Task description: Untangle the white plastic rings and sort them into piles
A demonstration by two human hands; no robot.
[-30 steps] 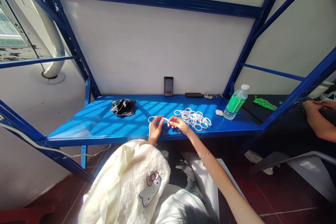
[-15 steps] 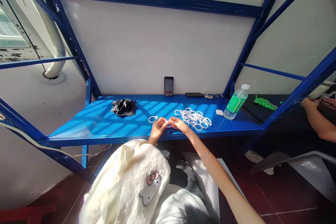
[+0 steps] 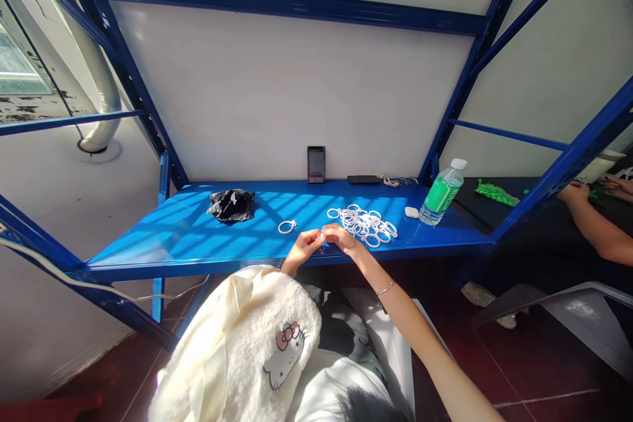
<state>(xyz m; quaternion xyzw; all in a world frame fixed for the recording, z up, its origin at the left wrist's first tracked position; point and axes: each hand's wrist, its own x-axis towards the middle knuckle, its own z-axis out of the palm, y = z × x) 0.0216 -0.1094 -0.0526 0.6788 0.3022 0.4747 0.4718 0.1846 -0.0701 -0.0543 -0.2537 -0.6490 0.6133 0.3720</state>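
Observation:
Over the front edge of the blue table (image 3: 163, 244), my left hand (image 3: 302, 248) and my right hand (image 3: 342, 237) meet fingertip to fingertip. Both are closed in a pinch on a small white piece that looks like a white ring, mostly hidden by the fingers. Just behind my right hand lies a loose pile of white rings (image 3: 368, 223), overlapping one another. A single white ring (image 3: 287, 227) with a small knob on its rim rests apart, behind and left of my left hand.
A crumpled black plastic bag (image 3: 231, 204) lies at the left. Against the wall stands a phone (image 3: 316, 165); a black flat device (image 3: 363, 179) lies beside it. A water bottle (image 3: 442, 192) and a small white case (image 3: 411, 212) are at the right. Another person's arm (image 3: 593, 224) shows beyond the blue frame.
Both hands have shifted slightly right and stay together. The lone ring at the left now shows clear of my left hand. The view has tilted a little.

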